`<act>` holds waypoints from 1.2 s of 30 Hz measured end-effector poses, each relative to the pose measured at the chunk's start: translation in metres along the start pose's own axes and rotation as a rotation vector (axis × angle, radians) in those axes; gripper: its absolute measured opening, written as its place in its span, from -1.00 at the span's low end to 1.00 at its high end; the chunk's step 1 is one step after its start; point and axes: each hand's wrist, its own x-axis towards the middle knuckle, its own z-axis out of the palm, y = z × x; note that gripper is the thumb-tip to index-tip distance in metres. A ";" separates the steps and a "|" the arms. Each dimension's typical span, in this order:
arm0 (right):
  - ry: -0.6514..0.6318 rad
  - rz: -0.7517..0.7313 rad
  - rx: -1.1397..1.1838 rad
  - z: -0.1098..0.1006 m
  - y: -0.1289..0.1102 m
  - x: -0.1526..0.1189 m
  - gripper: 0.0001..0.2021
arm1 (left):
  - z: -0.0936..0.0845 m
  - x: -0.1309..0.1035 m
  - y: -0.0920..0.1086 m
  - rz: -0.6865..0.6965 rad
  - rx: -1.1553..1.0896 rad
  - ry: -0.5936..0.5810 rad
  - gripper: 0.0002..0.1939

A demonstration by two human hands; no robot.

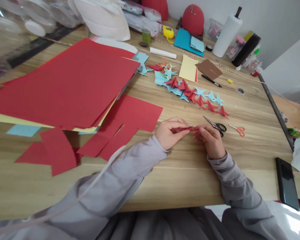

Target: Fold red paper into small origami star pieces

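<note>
Between my two hands, above the middle of the table, is a narrow piece of folded red paper (181, 128). My left hand (170, 132) pinches it between thumb and fingers. The fingers of my right hand (210, 138) are closed on the other end, partly covering it. Just beyond my right hand lie black-handled scissors (218, 126) and small orange-handled scissors (240, 129). Folded red paper cranes (210, 106) and light blue paper cranes (211, 96) stand in rows farther back.
Large red paper sheets (65, 83) cover the left, with cut red pieces (61, 150) in front. Behind the cranes are yellow paper (188, 68), brown paper (208, 68), a black pen (211, 80) and a yellow tape measure (168, 32). A phone (287, 183) lies at the right edge.
</note>
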 end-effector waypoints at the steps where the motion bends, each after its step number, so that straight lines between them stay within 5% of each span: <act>1: -0.010 0.005 -0.004 0.000 0.000 0.000 -0.72 | 0.000 0.000 0.000 -0.005 0.005 -0.009 -0.92; 21: 0.004 -0.164 -0.206 0.003 -0.004 -0.002 -0.77 | 0.000 0.001 0.002 -0.161 -0.177 -0.092 -0.80; 36: -0.044 -0.075 -0.093 0.004 -0.006 -0.001 -0.78 | 0.000 0.001 0.004 -0.208 -0.229 -0.060 -0.87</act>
